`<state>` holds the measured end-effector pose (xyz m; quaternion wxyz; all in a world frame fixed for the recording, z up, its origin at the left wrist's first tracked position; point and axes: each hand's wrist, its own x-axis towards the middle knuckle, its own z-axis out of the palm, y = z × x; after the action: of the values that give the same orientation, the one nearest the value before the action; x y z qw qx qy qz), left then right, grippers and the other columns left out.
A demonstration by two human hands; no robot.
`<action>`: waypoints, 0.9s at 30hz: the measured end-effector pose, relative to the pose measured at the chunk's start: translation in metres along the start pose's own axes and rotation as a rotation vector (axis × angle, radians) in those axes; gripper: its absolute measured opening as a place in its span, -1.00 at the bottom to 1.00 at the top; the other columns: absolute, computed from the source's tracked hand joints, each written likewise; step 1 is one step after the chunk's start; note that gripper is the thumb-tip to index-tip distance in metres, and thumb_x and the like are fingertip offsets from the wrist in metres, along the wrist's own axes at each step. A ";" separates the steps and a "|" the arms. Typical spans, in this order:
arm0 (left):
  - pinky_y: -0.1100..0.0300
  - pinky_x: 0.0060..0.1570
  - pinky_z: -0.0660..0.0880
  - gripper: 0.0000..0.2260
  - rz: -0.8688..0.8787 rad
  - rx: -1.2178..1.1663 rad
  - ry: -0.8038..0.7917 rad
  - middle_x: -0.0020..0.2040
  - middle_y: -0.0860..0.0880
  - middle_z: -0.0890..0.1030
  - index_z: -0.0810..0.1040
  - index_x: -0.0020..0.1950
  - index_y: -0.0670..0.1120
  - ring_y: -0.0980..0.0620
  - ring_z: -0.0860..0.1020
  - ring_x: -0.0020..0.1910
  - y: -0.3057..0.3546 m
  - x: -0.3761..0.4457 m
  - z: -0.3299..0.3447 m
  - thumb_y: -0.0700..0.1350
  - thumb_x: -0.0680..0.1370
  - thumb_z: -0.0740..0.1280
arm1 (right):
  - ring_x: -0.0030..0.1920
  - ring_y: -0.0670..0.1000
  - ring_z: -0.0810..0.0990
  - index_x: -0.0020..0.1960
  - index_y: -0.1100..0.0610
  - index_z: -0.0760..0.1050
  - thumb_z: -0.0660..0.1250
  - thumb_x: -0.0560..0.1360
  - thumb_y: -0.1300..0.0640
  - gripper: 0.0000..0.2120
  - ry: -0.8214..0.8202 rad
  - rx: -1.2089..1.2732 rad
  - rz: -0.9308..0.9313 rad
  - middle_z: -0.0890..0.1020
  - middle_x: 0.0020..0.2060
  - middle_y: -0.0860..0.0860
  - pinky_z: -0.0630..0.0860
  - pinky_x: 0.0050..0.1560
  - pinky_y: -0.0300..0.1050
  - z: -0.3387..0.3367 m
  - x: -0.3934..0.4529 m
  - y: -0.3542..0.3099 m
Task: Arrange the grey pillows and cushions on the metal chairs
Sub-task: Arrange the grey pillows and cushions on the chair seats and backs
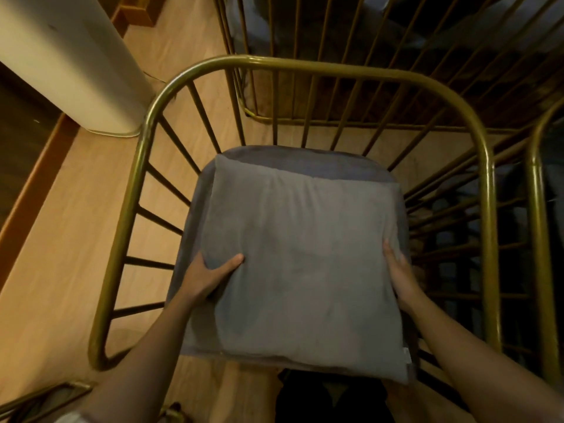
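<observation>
A square grey pillow (302,264) lies flat over the darker grey seat cushion (305,160) of a gold metal chair (143,154) seen from above. My left hand (210,276) grips the pillow's left edge, thumb on top and fingers underneath. My right hand (399,273) presses against the pillow's right edge, its fingers partly tucked under the fabric. Only the back strip and left side of the seat cushion show past the pillow.
A second gold metal chair (305,96) stands behind this one, and a third chair's rail (537,209) rises at the right. A cream cylindrical unit (70,62) stands on the wooden floor (76,224) at the upper left.
</observation>
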<state>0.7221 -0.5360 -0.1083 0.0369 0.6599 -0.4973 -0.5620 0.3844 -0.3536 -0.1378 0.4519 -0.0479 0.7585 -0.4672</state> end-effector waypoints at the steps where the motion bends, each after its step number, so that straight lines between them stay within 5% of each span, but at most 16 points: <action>1: -0.10 0.32 0.44 -0.03 -0.019 0.013 0.006 0.42 -0.07 0.44 0.25 0.51 0.00 -0.15 0.45 0.37 -0.007 0.004 0.004 0.27 0.22 0.57 | 0.40 0.08 0.46 0.57 0.02 0.25 0.28 0.35 -0.48 -0.05 -0.014 -0.009 0.019 0.45 0.46 0.03 0.36 0.45 0.02 0.004 0.003 0.005; 7: -0.18 0.29 0.47 0.11 -0.043 0.024 0.091 0.40 -0.03 0.44 0.21 0.49 0.10 -0.13 0.47 0.34 -0.037 0.022 0.018 0.45 0.06 0.54 | 0.45 0.03 0.37 0.61 0.05 0.11 0.21 0.53 -0.28 -0.24 -0.028 -0.073 0.063 0.34 0.52 0.03 0.28 0.41 -0.14 0.008 0.022 0.020; 12: -0.29 0.33 0.38 0.14 -0.093 0.072 0.196 0.45 -0.08 0.39 0.12 0.54 0.09 -0.20 0.40 0.40 -0.038 0.005 0.026 0.55 0.10 0.42 | 0.49 0.16 0.37 0.61 0.05 0.10 0.26 0.45 -0.40 -0.10 0.061 -0.113 0.116 0.32 0.55 0.09 0.32 0.48 0.08 0.003 0.008 0.016; 15: -0.32 0.35 0.32 0.03 -0.029 0.127 0.330 0.47 -0.11 0.36 0.11 0.54 0.07 -0.21 0.37 0.44 -0.039 -0.024 0.048 0.58 0.23 0.30 | 0.49 0.17 0.36 0.58 0.11 0.19 0.31 0.58 -0.10 -0.33 0.167 -0.107 0.001 0.34 0.53 0.14 0.34 0.37 -0.04 -0.007 -0.019 0.004; 18: -0.26 0.39 0.30 -0.17 0.082 0.144 0.402 0.46 -0.21 0.37 0.20 0.52 -0.11 -0.25 0.33 0.46 -0.021 -0.065 0.087 0.38 0.44 0.30 | 0.40 0.08 0.45 0.47 0.12 0.38 0.33 0.60 0.06 -0.54 0.206 -0.080 -0.156 0.49 0.39 0.12 0.41 0.33 -0.04 -0.030 -0.053 -0.017; 20: -0.22 0.45 0.20 -0.24 0.086 0.172 0.369 0.46 -0.32 0.34 0.25 0.50 -0.27 -0.34 0.24 0.48 -0.002 -0.090 0.123 0.19 0.50 0.37 | 0.33 0.01 0.49 0.38 0.09 0.46 0.33 0.60 0.07 -0.63 0.229 -0.091 -0.241 0.55 0.30 0.07 0.45 0.34 0.00 -0.058 -0.073 -0.035; 23: -0.15 0.40 0.26 -0.21 0.140 0.194 0.242 0.35 -0.41 0.41 0.36 0.38 -0.38 -0.40 0.33 0.40 0.028 -0.129 0.186 0.22 0.42 0.38 | 0.24 0.01 0.57 0.31 0.07 0.52 0.33 0.59 0.10 -0.71 0.310 -0.061 -0.325 0.61 0.23 0.06 0.50 0.30 -0.01 -0.113 -0.091 -0.056; 27: 0.09 0.46 0.20 -0.29 0.215 0.072 -0.022 0.52 -0.23 0.29 0.17 0.54 -0.27 -0.16 0.28 0.50 0.083 -0.190 0.274 -0.02 0.53 0.42 | 0.21 0.03 0.58 0.26 0.05 0.54 0.33 0.58 0.11 -0.74 0.513 -0.084 -0.392 0.62 0.18 0.03 0.48 0.25 -0.08 -0.211 -0.108 -0.063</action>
<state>0.4815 -0.3051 -0.0244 0.0678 0.5976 -0.5855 -0.5436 0.2721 -0.1952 0.0115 0.1449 -0.0924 0.8425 -0.5106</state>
